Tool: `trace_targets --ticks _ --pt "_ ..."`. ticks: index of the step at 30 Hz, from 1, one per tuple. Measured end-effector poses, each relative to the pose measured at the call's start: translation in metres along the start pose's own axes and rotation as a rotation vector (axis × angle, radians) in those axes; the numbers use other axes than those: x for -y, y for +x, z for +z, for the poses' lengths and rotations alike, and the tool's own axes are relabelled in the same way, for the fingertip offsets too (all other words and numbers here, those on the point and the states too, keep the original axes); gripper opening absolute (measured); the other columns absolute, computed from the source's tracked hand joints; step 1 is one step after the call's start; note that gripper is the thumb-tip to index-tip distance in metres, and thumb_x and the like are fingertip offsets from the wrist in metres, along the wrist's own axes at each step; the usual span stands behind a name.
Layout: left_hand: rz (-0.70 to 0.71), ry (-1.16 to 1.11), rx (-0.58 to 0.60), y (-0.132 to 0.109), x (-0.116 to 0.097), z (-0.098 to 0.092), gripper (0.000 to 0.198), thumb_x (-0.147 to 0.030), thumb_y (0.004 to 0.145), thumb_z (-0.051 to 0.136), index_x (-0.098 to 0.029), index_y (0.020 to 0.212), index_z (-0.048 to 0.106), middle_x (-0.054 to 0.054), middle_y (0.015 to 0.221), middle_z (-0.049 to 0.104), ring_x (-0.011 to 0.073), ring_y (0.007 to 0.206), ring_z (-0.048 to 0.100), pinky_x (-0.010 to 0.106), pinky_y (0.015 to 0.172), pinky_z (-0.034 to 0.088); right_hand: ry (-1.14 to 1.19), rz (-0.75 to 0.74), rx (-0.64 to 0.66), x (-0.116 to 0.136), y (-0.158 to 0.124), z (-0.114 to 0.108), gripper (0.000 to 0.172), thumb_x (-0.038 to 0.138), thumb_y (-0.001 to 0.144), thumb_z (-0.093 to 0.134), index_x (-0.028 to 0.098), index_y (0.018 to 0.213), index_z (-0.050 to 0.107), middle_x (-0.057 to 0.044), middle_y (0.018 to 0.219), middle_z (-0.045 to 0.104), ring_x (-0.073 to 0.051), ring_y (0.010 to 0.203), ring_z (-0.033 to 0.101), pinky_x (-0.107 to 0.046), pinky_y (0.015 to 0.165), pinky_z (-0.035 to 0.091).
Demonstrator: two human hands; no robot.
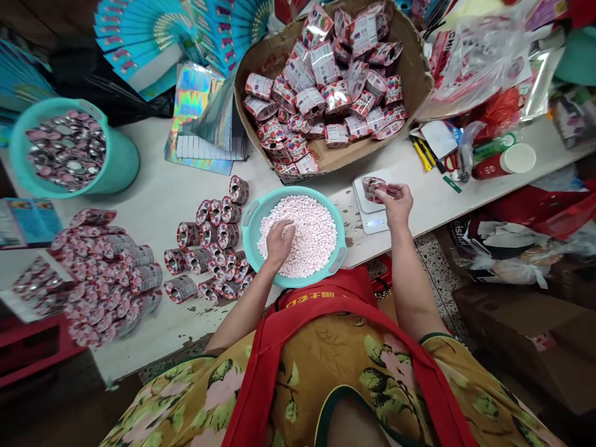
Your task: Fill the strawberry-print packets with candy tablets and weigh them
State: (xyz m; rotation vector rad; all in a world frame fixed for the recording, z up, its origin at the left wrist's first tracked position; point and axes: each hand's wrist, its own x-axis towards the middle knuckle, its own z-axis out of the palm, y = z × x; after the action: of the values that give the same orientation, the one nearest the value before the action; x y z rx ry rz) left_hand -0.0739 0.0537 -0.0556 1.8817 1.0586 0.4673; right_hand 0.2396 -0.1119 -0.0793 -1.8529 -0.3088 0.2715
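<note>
White table [153, 198]: left hand [279, 239] clenched in pink candies [311, 239]; right hand [397, 202] pinches a tin [372, 188].

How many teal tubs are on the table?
2: a left tub holding round lids, a near tub under the left hand holding pink sweets. A teal shape far right may be another.

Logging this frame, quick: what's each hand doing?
Left hand: fingers curled into the pink candies; a grip cannot be told.
Right hand: closed on a small tin on the scale.
</note>
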Motion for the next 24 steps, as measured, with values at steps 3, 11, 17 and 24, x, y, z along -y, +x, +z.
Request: trace_targets --ticks 3,11,17,24 --pt "-0.226 -0.418 0.006 0.011 -0.015 0.014 0.034 -0.046 0.088 0.061 -0.02 0.11 0.065 0.009 0.115 0.067 0.0217 0.105 0.064 0.037 0.093 0.051 -0.018 -0.118 0.209 0.017 -0.031 0.021 0.029 0.047 0.081 0.067 0.02 0.093 0.062 -0.006 0.098 0.067 -0.019 0.093 0.065 -0.038 0.087 0.054" --pt "-0.359 -0.742 -0.045 0.026 -0.024 0.077 0.041 -0.054 0.089 0.061 -0.02 0.112 0.06 0.01 0.127 0.061 0.0201 0.117 0.059 0.032 0.096 0.048 -0.276 -0.201 0.271 -0.027 -0.077 0.083 0.045 0.046 0.098 0.032 0.017 0.116 0.062 -0.016 0.125 0.061 -0.024 0.122 0.055 -0.045 0.109 0.042" --pt "-0.383 -0.65 -0.043 0.018 -0.01 0.056 0.04 -0.052 0.082 0.067 -0.019 0.103 0.062 0.009 0.11 0.064 0.0178 0.095 0.065 0.029 0.08 0.053 -0.426 -0.139 0.281 -0.053 -0.086 0.068 0.059 0.046 0.087 0.056 0.009 0.133 0.049 -0.022 0.141 0.047 -0.029 0.135 0.042 -0.046 0.115 0.037" --pt "-0.34 -0.381 -0.047 0.009 0.004 0.034 0.038 -0.048 0.081 0.067 -0.019 0.105 0.064 0.008 0.109 0.065 0.0186 0.098 0.064 0.03 0.082 0.053 -0.428 0.058 0.283 -0.046 -0.092 0.066 0.063 0.041 0.073 0.073 0.015 0.127 0.052 -0.017 0.125 0.056 -0.03 0.116 0.054 -0.048 0.101 0.048"
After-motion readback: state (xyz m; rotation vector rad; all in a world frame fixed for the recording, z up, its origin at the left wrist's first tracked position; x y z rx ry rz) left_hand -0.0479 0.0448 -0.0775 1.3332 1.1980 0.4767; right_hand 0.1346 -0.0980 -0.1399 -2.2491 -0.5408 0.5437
